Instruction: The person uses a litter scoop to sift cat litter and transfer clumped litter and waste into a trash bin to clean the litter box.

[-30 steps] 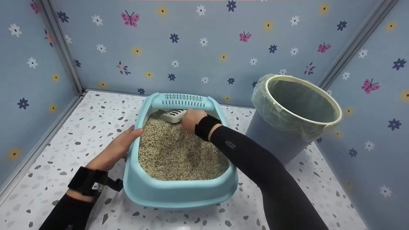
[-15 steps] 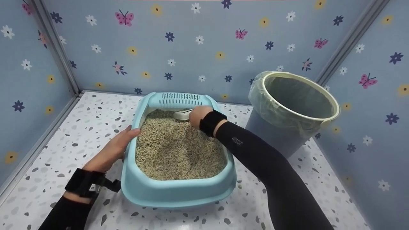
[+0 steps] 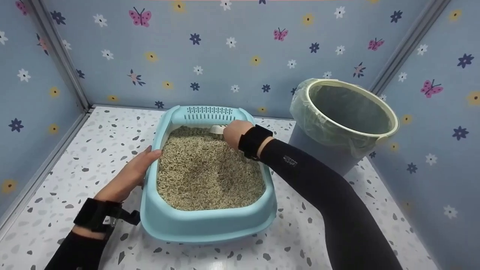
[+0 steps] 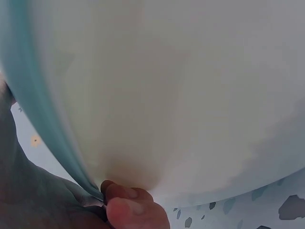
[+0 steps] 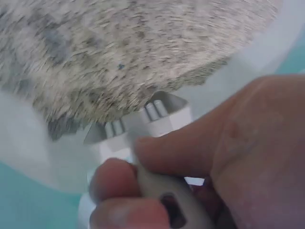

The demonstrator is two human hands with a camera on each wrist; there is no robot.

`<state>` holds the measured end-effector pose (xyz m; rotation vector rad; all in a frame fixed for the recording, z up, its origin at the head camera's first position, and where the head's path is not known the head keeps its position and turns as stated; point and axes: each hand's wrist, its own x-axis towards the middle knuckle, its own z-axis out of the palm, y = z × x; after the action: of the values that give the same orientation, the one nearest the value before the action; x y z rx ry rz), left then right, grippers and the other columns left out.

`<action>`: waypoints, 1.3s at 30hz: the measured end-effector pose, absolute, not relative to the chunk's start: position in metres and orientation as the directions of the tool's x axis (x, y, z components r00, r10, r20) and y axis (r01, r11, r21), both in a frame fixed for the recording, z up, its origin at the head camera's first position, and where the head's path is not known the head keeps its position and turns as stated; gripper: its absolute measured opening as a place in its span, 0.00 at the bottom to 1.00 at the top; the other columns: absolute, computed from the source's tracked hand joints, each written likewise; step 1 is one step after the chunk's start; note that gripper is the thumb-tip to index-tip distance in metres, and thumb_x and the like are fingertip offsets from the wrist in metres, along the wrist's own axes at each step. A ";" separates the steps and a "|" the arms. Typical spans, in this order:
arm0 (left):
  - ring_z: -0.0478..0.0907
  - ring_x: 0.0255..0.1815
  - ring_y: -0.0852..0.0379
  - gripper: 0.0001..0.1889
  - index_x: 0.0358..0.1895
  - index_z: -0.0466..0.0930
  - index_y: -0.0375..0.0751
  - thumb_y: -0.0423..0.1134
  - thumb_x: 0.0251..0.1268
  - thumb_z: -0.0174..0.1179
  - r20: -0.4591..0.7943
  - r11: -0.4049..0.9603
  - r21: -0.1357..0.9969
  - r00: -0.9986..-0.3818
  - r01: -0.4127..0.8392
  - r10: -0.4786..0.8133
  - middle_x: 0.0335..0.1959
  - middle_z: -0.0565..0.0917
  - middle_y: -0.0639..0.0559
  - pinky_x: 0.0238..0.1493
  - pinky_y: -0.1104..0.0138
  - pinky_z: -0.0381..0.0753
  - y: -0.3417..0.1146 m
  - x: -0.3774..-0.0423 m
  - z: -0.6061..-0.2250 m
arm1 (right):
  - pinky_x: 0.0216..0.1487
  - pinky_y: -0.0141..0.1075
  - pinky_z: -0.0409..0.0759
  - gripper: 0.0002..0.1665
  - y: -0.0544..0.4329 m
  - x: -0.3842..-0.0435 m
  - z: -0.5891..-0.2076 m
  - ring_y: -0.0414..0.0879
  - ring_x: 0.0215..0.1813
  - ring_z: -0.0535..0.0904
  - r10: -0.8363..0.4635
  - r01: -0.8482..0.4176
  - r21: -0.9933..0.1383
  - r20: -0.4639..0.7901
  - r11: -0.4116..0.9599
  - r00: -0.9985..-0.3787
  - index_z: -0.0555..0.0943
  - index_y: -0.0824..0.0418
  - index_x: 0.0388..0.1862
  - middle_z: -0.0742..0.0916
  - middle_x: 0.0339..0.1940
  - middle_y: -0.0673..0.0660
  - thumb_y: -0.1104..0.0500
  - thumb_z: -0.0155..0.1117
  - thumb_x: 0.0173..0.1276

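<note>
A light blue litter box filled with grainy tan litter stands on the speckled surface. My left hand grips its left rim, thumb on top. In the left wrist view, curled fingertips show below the rim, against the box's pale outer wall. My right hand is inside the box near the back right. It holds a pale slotted litter scoop by the handle. In the right wrist view the thumb lies along the handle, and the scoop's head is at the litter's edge by the inner wall.
A bin with a cream rim and a translucent liner stands right of the box, close behind my right forearm. Flowered blue panels enclose the back and both sides. The box's back wall has slots.
My right hand and the scoop have moved rightward along the back of the box, and less of the scoop's head shows. My left hand stays on the rim. The head view has shifted slightly.
</note>
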<state>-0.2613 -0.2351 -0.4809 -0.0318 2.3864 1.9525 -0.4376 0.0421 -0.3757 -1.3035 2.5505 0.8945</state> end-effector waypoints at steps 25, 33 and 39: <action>0.88 0.49 0.35 0.46 0.94 0.43 0.45 0.67 0.89 0.45 -0.058 0.186 0.981 -0.997 -0.049 0.042 0.61 0.81 0.26 0.41 0.47 0.92 -0.235 -0.262 -0.480 | 0.34 0.37 0.48 0.23 0.056 -0.453 -0.320 0.42 0.27 0.43 -0.548 -0.731 0.108 -0.591 0.674 -0.592 0.53 0.51 0.20 0.54 0.21 0.47 0.74 0.41 0.69; 0.88 0.51 0.34 0.46 0.94 0.42 0.44 0.67 0.89 0.46 -0.058 0.175 0.983 -0.998 -0.050 0.039 0.63 0.81 0.25 0.43 0.45 0.92 -0.236 -0.262 -0.478 | 0.28 0.37 0.59 0.21 0.047 -0.425 -0.297 0.42 0.22 0.53 -0.549 -0.692 0.125 -0.516 0.711 -0.657 0.66 0.52 0.22 0.63 0.19 0.47 0.63 0.49 0.80; 0.89 0.49 0.37 0.50 0.94 0.37 0.40 0.68 0.88 0.45 -0.067 0.211 0.976 -0.997 -0.060 0.026 0.65 0.80 0.26 0.42 0.49 0.93 -0.236 -0.261 -0.479 | 0.32 0.37 0.58 0.27 0.043 -0.422 -0.302 0.42 0.25 0.51 -0.592 -0.724 0.180 -0.462 0.666 -0.660 0.61 0.52 0.19 0.59 0.22 0.48 0.64 0.49 0.83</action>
<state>-0.2611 -0.2360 -0.4788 -0.0343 2.3902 1.9313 -0.4219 0.0432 -0.3021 -1.0370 2.5178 0.4985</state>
